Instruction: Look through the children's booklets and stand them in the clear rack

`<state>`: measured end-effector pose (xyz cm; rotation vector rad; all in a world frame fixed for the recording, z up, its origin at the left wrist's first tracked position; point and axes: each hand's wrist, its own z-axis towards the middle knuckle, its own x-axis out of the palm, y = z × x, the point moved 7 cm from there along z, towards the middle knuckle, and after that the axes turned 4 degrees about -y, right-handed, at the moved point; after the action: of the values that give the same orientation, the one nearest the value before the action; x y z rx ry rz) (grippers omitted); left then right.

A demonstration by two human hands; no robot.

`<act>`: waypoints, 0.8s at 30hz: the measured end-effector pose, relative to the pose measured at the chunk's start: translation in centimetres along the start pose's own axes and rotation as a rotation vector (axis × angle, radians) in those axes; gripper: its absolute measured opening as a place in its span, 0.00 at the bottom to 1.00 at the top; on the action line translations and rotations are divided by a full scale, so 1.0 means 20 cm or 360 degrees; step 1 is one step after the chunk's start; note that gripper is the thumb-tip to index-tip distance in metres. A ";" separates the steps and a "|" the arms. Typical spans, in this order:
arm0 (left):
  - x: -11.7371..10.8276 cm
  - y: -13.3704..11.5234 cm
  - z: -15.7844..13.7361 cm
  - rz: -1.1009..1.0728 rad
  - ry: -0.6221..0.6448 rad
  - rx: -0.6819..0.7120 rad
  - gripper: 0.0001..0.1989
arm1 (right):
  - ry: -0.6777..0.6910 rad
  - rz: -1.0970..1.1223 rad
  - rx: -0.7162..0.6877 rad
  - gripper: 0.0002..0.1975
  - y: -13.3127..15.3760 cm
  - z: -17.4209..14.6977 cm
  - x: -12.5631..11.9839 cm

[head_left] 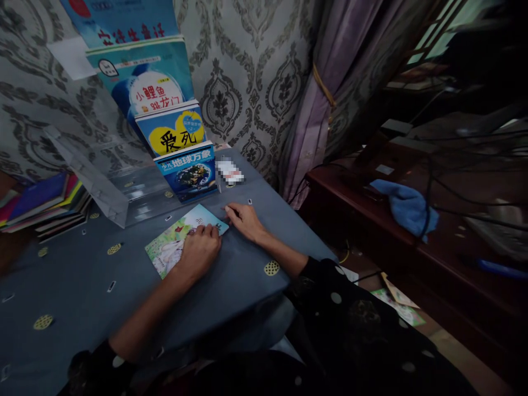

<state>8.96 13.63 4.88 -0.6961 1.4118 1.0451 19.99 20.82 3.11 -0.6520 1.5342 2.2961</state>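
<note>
A thin picture book [167, 247] with a green and light-blue cover lies flat and slanted on the cloth-covered table. My left hand [201, 247] rests on the right half of its cover, fingers loosely bent and lying on it. Just past the book's right corner is my right hand [246, 221], lying on the tablecloth. Its fingers are partly stretched, with nothing visible in them. Behind the book, a clear stepped stand [103, 187] carries several upright books. The lowest is a blue book with a globe [192, 176]; above it is one with a yellow heart [171, 132].
More books, a teal one [144, 82] and a blue one [127, 22], stand higher up. Stacked colourful books [53, 206] are at the left. A blurred-out item [230, 171] lies beside the stand. To the right, a dark red desk [350, 187] holds a blue cloth [406, 206] and cables.
</note>
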 end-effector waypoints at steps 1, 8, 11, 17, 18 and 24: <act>0.00 0.00 0.00 0.0008 0.0010 0.0004 0.15 | -0.0005 0.0008 0.0001 0.15 0.00 0.00 0.00; 0.00 0.01 0.00 -0.0032 0.0006 0.0002 0.15 | -0.0026 0.0103 -0.0004 0.16 0.00 -0.01 -0.01; 0.00 0.01 0.00 -0.0035 0.0001 0.0021 0.15 | -0.0029 0.0148 -0.0001 0.17 0.00 -0.01 -0.01; 0.01 0.02 0.00 -0.0001 -0.0006 0.0042 0.15 | -0.0032 0.0215 0.0001 0.16 0.02 -0.02 -0.02; 0.01 0.02 0.00 -0.0003 -0.0004 0.0041 0.15 | -0.0026 0.0225 -0.0001 0.16 0.02 -0.02 -0.02; 0.00 0.02 0.00 -0.0049 0.0030 0.0030 0.15 | -0.0036 0.0258 -0.0017 0.17 0.03 -0.02 -0.02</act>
<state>8.68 13.76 4.85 -0.7138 1.4209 1.0025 20.18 20.19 3.59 -0.5198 1.6199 2.4217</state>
